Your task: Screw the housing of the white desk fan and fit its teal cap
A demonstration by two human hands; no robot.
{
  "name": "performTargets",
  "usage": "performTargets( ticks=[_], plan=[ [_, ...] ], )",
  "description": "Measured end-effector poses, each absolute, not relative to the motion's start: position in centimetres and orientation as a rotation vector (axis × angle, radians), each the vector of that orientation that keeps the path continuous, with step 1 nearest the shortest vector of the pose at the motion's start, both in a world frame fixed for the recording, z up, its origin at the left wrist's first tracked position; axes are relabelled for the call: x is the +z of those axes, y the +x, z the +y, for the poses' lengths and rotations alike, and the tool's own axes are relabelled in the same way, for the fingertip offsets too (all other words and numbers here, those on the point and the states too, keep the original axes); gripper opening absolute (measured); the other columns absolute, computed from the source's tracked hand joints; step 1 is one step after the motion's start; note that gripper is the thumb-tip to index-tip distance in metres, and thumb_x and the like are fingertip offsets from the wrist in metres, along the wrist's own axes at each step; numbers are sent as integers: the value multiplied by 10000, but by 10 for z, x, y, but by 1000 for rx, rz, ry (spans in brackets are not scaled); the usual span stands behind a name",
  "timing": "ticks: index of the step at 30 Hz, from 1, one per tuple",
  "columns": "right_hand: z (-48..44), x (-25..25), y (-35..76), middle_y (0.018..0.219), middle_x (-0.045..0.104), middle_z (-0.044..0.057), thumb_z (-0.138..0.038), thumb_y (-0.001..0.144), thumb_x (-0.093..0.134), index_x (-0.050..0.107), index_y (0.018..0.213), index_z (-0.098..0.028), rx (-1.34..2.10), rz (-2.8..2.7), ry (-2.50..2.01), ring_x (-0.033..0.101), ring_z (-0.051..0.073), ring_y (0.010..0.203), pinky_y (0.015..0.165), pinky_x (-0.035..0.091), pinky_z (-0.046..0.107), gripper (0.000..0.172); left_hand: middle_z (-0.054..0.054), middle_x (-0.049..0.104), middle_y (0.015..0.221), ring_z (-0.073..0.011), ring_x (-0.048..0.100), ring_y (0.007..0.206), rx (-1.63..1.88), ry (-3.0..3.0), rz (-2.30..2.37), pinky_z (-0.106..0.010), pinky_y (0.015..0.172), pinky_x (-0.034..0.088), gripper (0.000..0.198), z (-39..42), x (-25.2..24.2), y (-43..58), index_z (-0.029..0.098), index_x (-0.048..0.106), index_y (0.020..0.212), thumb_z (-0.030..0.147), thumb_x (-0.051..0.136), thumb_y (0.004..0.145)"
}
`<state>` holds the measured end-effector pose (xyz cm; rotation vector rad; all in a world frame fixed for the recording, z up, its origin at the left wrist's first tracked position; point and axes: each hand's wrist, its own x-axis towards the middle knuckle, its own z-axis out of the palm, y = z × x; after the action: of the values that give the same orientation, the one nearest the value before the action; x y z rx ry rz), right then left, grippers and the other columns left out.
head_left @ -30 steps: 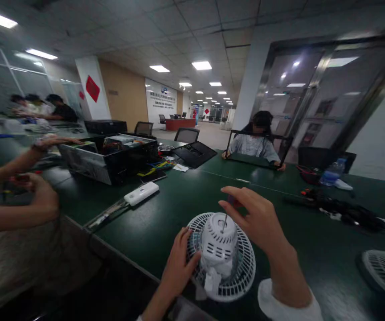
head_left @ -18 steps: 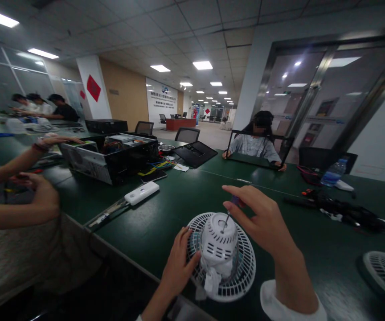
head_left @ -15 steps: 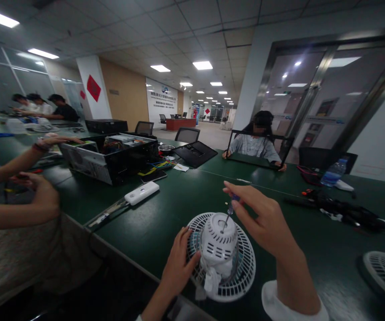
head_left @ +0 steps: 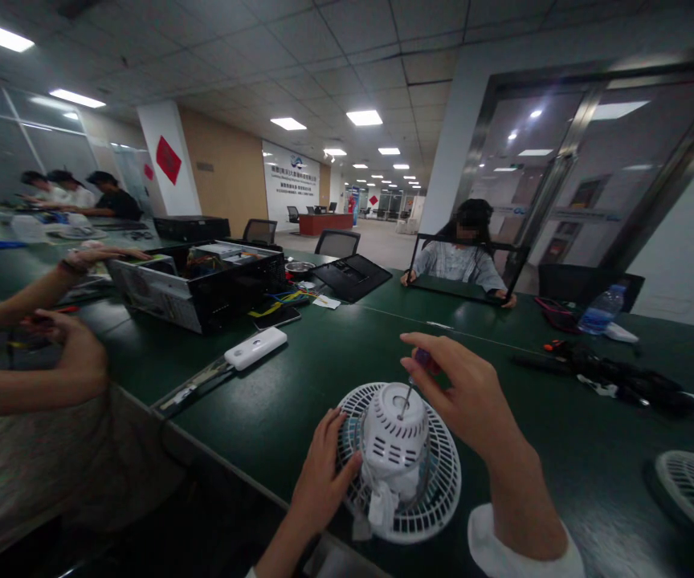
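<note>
A small white fan lies face down on the green table, its motor housing pointing up. My left hand grips the left side of the fan's grille and housing, fingers curled against it. My right hand pinches a small screwdriver with a purple handle. Its metal tip stands in the top of the motor housing.
A second white fan grille lies at the right edge. A white remote-like box, an open computer case, a laptop, dark cables and a water bottle lie further back. Another person's arms work at left; one person sits opposite.
My right hand's fingers have shifted slightly around the screwdriver handle while the tip stays in the housing. My left hand and the fan have not moved.
</note>
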<state>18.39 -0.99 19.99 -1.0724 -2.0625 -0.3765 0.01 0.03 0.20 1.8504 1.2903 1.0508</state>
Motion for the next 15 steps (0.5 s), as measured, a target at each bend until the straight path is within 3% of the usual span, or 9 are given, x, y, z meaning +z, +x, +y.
performTargets(
  ticks=[2,6,12,15],
  plan=[
    [-10,200,183,771,622,54,-295,863,477,575,1018,-156,-404,-2058,-1069,570,164,708,638,469,293,230,-134,302,1412,-253,235,1334,1053,1857,1293,-488,1101,170,558,1,1,0,167,346,1307,421,451,821],
    [-12,203,183,959,636,68,-183,881,410,483,1181,-163,-295,-2091,-961,570,158,895,779,469,307,309,-136,309,1410,-255,246,1329,1062,1856,1293,-492,1097,180,556,1,1,0,169,353,1303,420,455,818],
    [-12,200,183,752,612,47,-287,861,485,566,1081,-145,-385,-2062,-1072,561,157,695,643,467,299,274,-126,319,1406,-255,258,1326,1087,1848,1289,-494,1095,189,538,0,2,0,189,367,1297,418,456,819],
    [-12,202,183,820,630,60,-270,879,436,519,1164,-141,-366,-2057,-1081,573,167,760,693,475,314,324,-127,323,1405,-258,254,1327,1090,1844,1285,-496,1094,188,538,0,2,0,189,371,1296,416,463,817]
  ],
)
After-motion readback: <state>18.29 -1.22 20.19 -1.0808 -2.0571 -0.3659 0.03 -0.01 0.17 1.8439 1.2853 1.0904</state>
